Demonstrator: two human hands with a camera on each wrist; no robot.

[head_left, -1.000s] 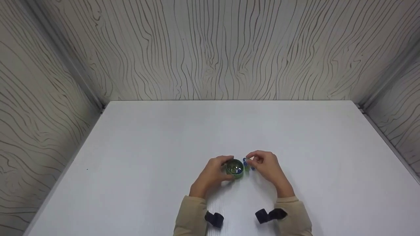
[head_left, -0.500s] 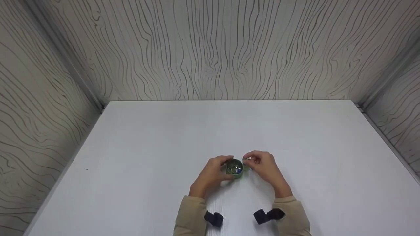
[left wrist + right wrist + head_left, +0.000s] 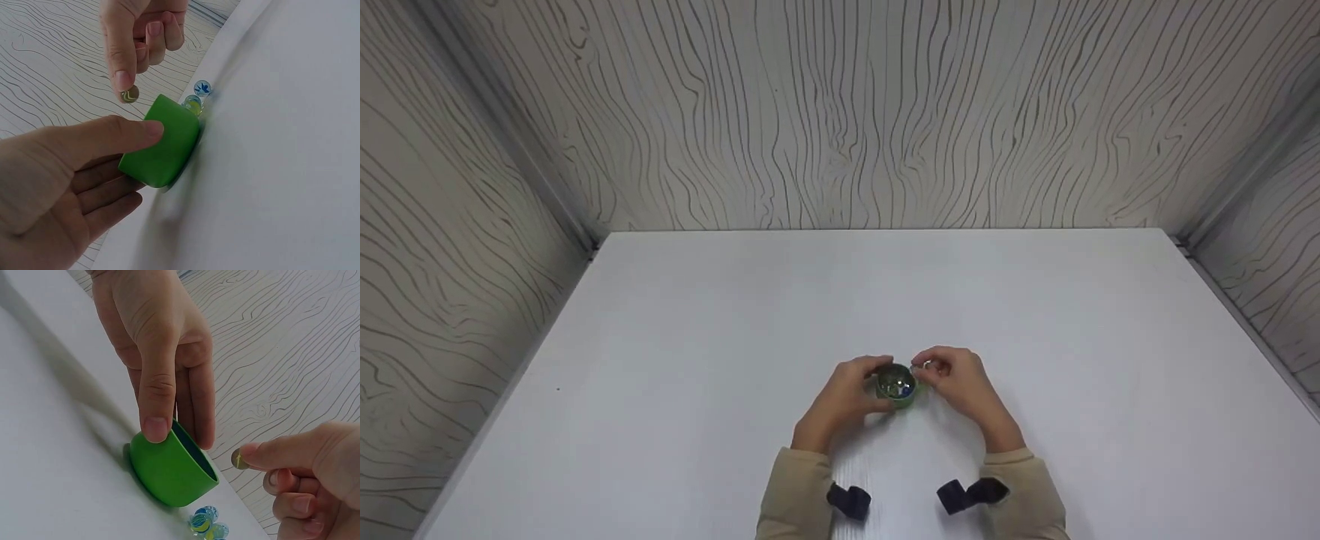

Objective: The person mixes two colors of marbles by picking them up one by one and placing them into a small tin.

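My left hand (image 3: 844, 394) grips a small green cup (image 3: 174, 475) on the white table, its thumb on one side and fingers on the other. Glassy marbles, some bluish, show inside the cup in the head view. Just right of the rim, my right hand (image 3: 960, 379) pinches a dark marble (image 3: 240, 459) with a yellow swirl between thumb and index finger. In the left wrist view that marble is held above the level of the cup's rim. Several clear marbles (image 3: 209, 524) with blue and yellow swirls lie on the table against the cup's right side.
The white table (image 3: 720, 315) stretches out around both hands. Wood-grain panels (image 3: 840, 112) stand along its back and both sides. Black camera mounts (image 3: 851, 502) sit on the beige sleeves (image 3: 795, 491).
My right hand has moved left from the loose marbles, bringing the pinched marble to the cup's rim. My left hand and the cup have stayed in place.
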